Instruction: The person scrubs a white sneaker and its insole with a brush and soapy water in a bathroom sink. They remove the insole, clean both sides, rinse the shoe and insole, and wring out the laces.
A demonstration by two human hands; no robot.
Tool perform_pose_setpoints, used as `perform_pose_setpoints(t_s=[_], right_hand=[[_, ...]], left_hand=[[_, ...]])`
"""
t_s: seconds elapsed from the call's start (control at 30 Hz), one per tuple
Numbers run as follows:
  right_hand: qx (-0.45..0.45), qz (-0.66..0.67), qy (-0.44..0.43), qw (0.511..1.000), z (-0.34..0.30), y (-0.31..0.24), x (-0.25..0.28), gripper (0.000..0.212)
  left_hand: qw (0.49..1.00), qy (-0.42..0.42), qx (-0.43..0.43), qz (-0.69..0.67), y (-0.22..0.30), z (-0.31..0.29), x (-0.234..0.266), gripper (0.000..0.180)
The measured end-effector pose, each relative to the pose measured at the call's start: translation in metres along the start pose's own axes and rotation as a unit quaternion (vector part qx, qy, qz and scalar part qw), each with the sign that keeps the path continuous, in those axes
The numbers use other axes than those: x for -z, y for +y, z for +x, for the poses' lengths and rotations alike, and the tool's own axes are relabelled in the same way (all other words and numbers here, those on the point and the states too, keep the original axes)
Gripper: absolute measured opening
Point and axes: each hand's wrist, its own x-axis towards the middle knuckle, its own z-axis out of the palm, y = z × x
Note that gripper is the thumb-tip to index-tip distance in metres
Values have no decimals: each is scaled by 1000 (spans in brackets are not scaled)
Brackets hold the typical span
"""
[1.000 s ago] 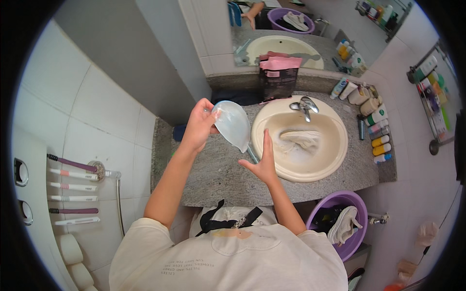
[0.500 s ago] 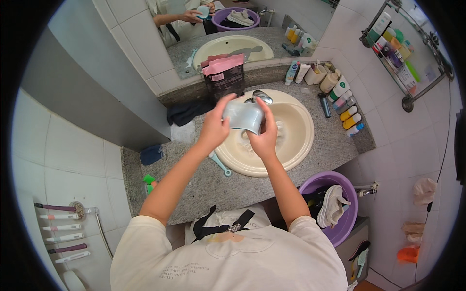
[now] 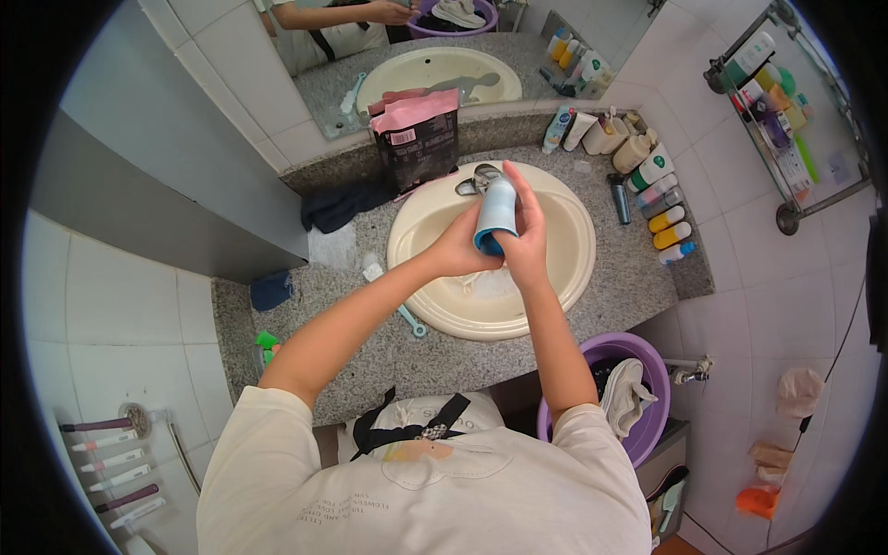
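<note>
Above the cream basin (image 3: 464, 327), I held the pale blue cup (image 3: 498, 203) between both hands, its darker blue mouth tipped toward me. My right hand (image 3: 525, 248) was closed along its right side, the thumb near the rim and the fingers stretched up toward the tap (image 3: 466, 187). My left hand (image 3: 461, 248) gripped it from the left, though that hand's fingertips were hidden from me. A whitish thing (image 3: 474, 283) lay in the basin, partly covered. Near the basin's edge, a pale blue handle (image 3: 413, 323) lay on the grey counter (image 3: 629, 277). Behind stood a pink and black pouch (image 3: 416, 143); to my right, a purple tub (image 3: 658, 416) held a white shoe (image 3: 625, 393).
</note>
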Motion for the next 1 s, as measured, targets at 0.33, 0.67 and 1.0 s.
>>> perform_pose_setpoints(t_s=[0.33, 0.67, 1.0], right_hand=[[-332, 121, -238, 905, 36, 18, 89, 98], [-419, 220, -312, 824, 41, 33, 71, 50], [-369, -276, -112, 881, 54, 39, 49, 24]], left_hand=[[894, 7, -206, 397, -7, 26, 33, 15], [700, -50, -439, 561, -9, 74, 44, 11], [722, -74, -245, 643, -26, 80, 32, 7]])
